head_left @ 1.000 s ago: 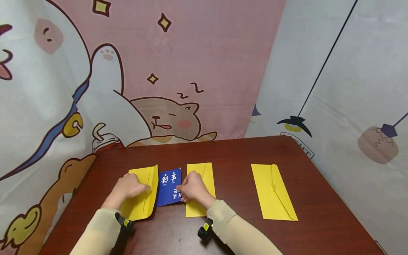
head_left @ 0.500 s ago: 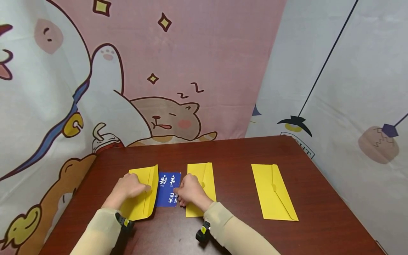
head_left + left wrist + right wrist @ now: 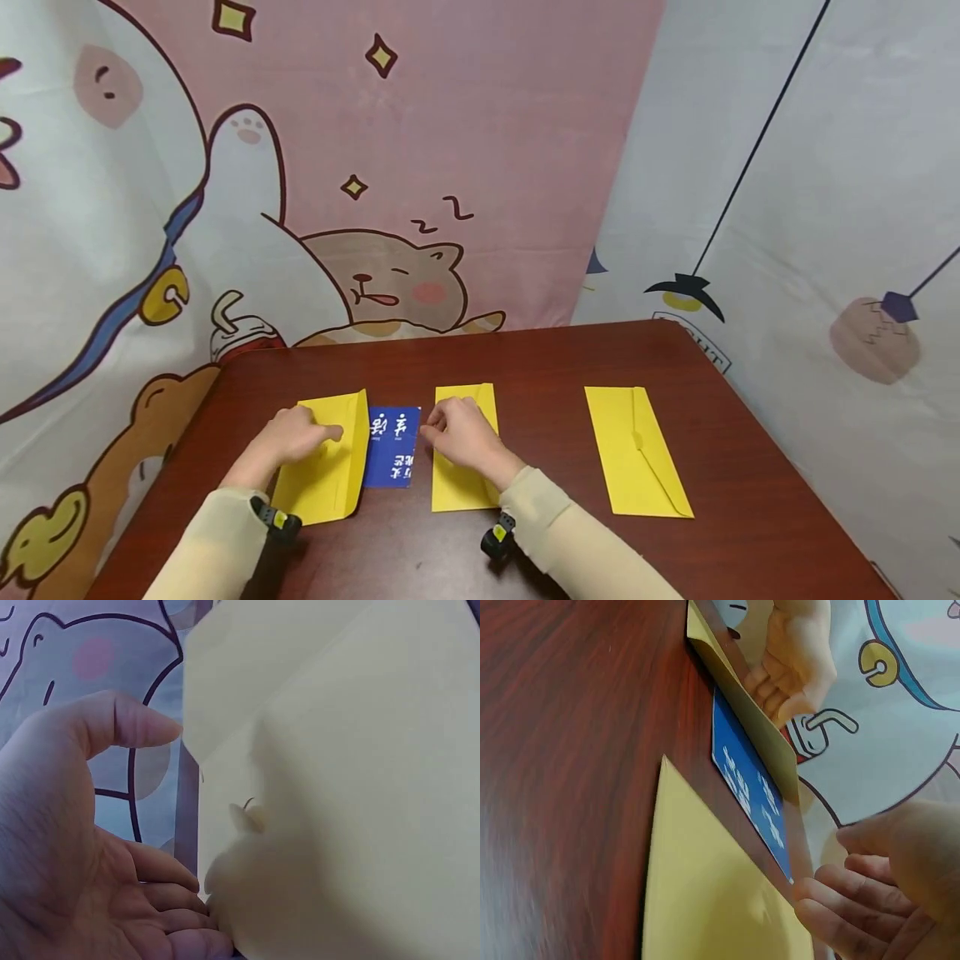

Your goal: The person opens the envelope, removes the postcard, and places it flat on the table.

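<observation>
At the left of the table lies a yellow envelope [image 3: 318, 487] with its right-hand flap raised. My left hand [image 3: 291, 435] is over its left part. In the left wrist view the thumb [image 3: 150, 729] stands apart from the fingers, which are at the envelope's edge; whether they touch it I cannot tell. A blue card [image 3: 392, 450] with white lettering lies flat beside the flap, its left edge hidden by it. My right hand [image 3: 468, 440], fingers loosely bent and holding nothing, hovers over the middle yellow envelope [image 3: 453, 492], right of the card.
Another yellow envelope [image 3: 637, 450] lies flat on the right of the brown wooden table [image 3: 540, 467]. A cartoon-printed cloth [image 3: 480, 125] hangs behind the table and along its sides.
The blue card has straightened and shifted slightly left and nearer. My right hand has let go of it and drawn away to the right. My left hand has shifted slightly left.
</observation>
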Tool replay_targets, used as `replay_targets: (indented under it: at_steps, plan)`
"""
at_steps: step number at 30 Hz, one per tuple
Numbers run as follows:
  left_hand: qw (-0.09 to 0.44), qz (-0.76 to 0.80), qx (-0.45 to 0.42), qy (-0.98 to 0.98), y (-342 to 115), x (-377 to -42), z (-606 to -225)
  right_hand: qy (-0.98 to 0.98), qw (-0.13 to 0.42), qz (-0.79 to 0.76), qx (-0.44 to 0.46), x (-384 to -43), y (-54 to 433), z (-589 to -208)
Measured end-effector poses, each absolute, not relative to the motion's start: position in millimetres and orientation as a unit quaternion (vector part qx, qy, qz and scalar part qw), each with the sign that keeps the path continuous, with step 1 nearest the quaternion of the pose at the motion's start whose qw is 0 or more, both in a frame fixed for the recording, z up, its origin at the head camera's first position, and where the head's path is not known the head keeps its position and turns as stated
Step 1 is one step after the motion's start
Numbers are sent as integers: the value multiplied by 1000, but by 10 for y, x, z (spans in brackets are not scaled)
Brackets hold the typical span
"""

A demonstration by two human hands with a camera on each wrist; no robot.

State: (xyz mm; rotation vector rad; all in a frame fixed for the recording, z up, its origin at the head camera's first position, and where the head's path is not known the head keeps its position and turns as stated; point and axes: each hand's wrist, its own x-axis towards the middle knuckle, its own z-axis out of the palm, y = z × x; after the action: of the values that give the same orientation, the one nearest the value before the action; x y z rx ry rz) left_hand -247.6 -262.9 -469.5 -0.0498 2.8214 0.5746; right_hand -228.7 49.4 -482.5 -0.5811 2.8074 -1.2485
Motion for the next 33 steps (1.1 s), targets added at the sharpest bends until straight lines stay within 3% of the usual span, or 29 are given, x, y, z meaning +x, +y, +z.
replay_targets:
  at_steps: [8,16,22,33]
  plan:
    - [101,176,21,979,-2621,-2438,-4614,929,13,-276,-246,-2313,796,-4713]
    - [68,139,192,969,-2061,-2336,-4562,940,51,-153,-302,-2319,988,-4688]
    - [78,94,270,955,-1632,-2393,-4651,941,58,-84,-322,-2319,1048,-4700]
    - [114,55,300,945,-1213,-2540,-4790,937,56,-33,-344,-2342,1138,-4748]
